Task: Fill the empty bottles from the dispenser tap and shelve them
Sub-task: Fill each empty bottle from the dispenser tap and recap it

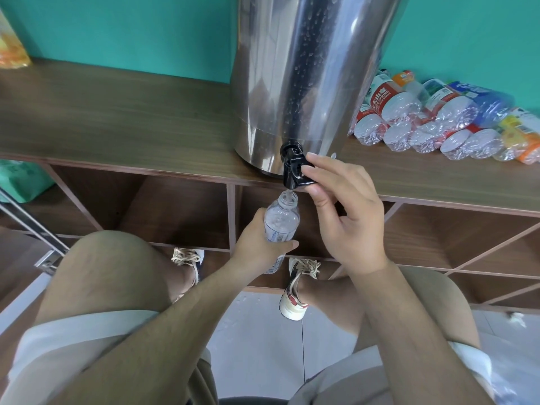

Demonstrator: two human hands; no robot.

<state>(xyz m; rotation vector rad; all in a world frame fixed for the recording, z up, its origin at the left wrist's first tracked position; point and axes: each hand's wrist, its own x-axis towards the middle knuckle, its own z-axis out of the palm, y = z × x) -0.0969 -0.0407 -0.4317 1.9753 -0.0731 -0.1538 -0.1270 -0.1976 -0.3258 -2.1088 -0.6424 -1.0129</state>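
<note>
At the front edge of the worktop (117, 118) stands the steel dispenser (306, 77), its black tap (295, 171) jutting out past that edge. The right hand (347, 211) pinches the tap's lever between thumb and forefinger. Just below the spout, the left hand (260, 244) grips an uncapped bottle (282, 220), mouth up under the tap, in front of the open shelves (181, 209). A pile of empty bottles (438, 118) lies toward the worktop's right end.

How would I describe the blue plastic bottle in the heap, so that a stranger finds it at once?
Start at the tall shiny steel dispenser on the brown wooden shelf top. To its right lies a heap of empty plastic bottles. The blue-tinted bottle rests on top; its neighbours are clear.
</note>
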